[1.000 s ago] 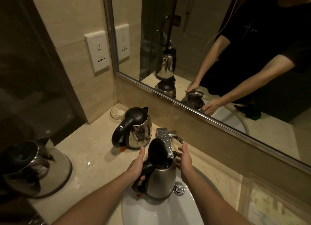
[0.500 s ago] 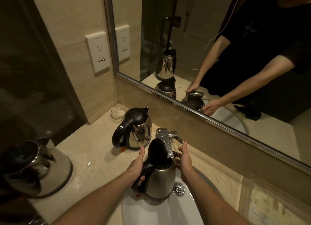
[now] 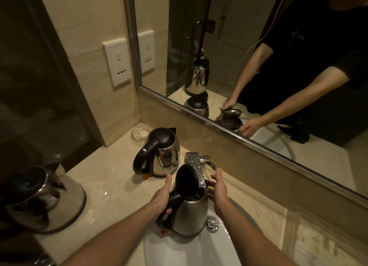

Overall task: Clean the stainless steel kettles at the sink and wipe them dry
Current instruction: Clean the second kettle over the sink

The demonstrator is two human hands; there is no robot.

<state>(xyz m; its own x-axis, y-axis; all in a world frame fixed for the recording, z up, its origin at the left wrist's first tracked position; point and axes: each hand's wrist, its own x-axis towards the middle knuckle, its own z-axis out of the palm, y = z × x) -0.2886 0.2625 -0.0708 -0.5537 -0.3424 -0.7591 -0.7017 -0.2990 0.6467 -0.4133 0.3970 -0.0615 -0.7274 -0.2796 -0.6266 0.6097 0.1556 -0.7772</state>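
A stainless steel kettle (image 3: 189, 214) with its black lid flipped up stands in the white sink (image 3: 187, 249), right under the faucet (image 3: 196, 165). My left hand (image 3: 162, 200) grips its black handle. My right hand (image 3: 218, 190) rests against the kettle's right side near the rim, fingers spread. A second kettle (image 3: 161, 154) with a shut black lid sits on the counter behind and to the left. A third kettle (image 3: 37, 198) stands at the near left, blurred.
A small glass dish (image 3: 140, 134) sits in the counter's back corner. A wall socket (image 3: 117, 61) is above it. The big mirror (image 3: 258, 56) runs behind the faucet. The drain plug (image 3: 212, 224) shows right of the kettle. Beige counter (image 3: 103, 196) lies between the kettles.
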